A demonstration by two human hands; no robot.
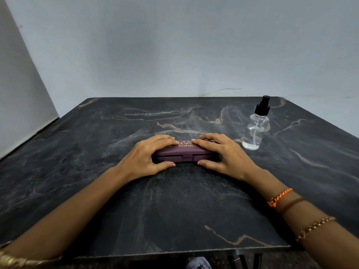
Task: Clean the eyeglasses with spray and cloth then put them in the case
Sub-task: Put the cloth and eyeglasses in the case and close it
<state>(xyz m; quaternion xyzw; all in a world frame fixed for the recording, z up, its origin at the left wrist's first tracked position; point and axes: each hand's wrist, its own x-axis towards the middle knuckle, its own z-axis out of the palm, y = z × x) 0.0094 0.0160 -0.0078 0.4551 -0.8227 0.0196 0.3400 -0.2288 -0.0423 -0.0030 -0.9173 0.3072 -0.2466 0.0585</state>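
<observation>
Two sets of fingers (165, 139) grasp the closed maroon hard-shell eyeglass case (184, 152) from either end. The left hand (147, 154) curls over the case's left end, fingers laid across the lid and thumb pressed against the near side by the seam. The right hand (223, 152) mirrors it on the right end, fingers over the lid and thumb tip at the front edge. Between the two hands, pale printed lettering shows on the lid, partly covered. The case lies flat on the dark marble-patterned surface (174, 210), near its middle, lid apparently shut, though a thin dark gap runs along the front seam. To the right of the right hand, apart from it, stands a clear plastic spray bottle with a black pump top (255, 131), upright and partly filled with clear liquid. An orange thread band (279, 197) and a beaded chain bracelet (314, 228) circle the right forearm; a gold bangle (11, 261) sits on the left arm.
</observation>
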